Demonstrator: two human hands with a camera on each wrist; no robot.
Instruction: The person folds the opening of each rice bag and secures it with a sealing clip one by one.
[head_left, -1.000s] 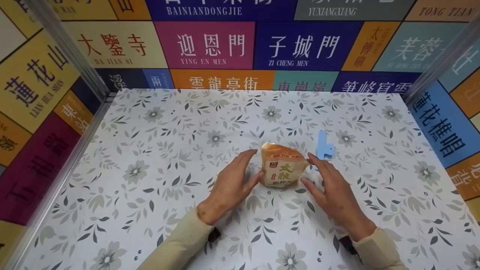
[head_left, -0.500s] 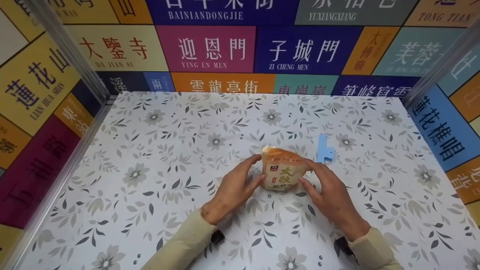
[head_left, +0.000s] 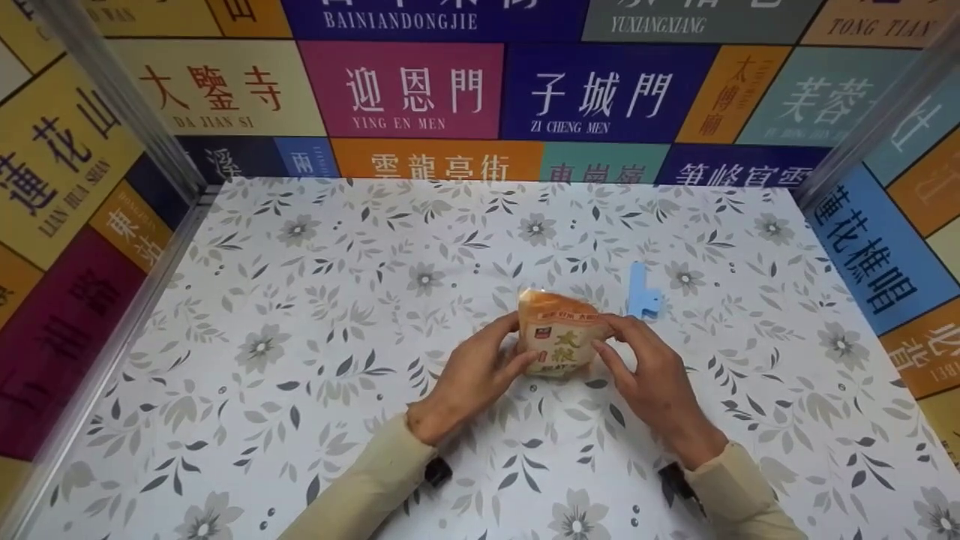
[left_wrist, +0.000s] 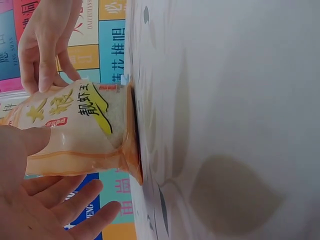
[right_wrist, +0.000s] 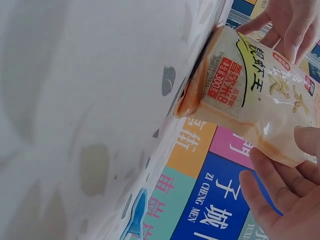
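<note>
A small bag of rice [head_left: 561,341] with an orange top stands upright on the flower-patterned table. My left hand [head_left: 466,379] holds its left side, thumb on the printed front and fingers behind. On the opposite side, my right hand [head_left: 660,379] pinches the upper right edge between thumb and fingers. From the left wrist view, the base of the rice bag [left_wrist: 107,120] sits at the tabletop. The right wrist view shows rice grains through a clear patch low on the bag [right_wrist: 250,90]. Part of each hand's fingers is hidden behind it.
Just beyond the right hand, a light blue bag clip [head_left: 642,292] lies on the table [head_left: 360,247]. Panels with coloured sign prints [head_left: 401,90] stand along the back and both sides of the table.
Both hands have closed in on the rice bag from either side and now hold it. The bag stays in about the same place, and the clip has not moved.
</note>
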